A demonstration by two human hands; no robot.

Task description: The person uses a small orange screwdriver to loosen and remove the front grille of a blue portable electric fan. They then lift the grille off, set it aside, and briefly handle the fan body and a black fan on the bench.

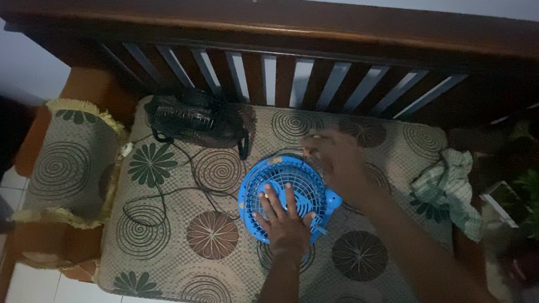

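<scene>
Left hand [285, 220] lies flat, fingers spread, on the blue fan grille [281, 193]; right hand [337, 160], blurred, touches its far rim, grip unclear.

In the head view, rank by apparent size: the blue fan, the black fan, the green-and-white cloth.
1. blue fan, though nearer to the camera
2. black fan
3. green-and-white cloth, close to the black fan, so that order is unsure

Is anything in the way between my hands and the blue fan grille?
Nothing visible. The left hand lies flat on the blue fan grille, and the right hand is at its upper right edge, blurred.
</scene>
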